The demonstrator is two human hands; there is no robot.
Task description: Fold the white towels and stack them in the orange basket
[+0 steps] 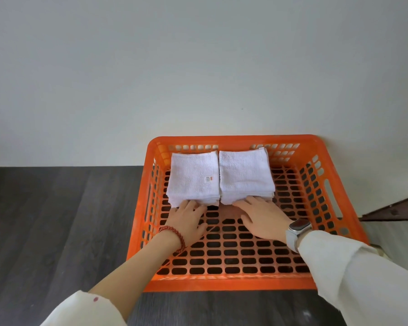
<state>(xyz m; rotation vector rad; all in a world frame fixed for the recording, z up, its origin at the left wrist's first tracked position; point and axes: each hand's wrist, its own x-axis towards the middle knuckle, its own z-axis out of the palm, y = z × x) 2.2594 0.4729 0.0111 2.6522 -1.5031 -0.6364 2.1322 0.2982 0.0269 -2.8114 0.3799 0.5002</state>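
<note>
Left hand (189, 216) and right hand (262, 216) touch towel stacks (219, 177) in orange basket (233, 284)

A plain indoor room; dark wood-look floor (57, 220); bare white wall (198, 67).

Only thing with any print on it is a little sewn-in tag (209, 178) on top of the left towel stack (192, 178), near its right edge. There's an orange mark and a few tiny dark characters on it, way too small to read. Nothing else has writing.
</note>
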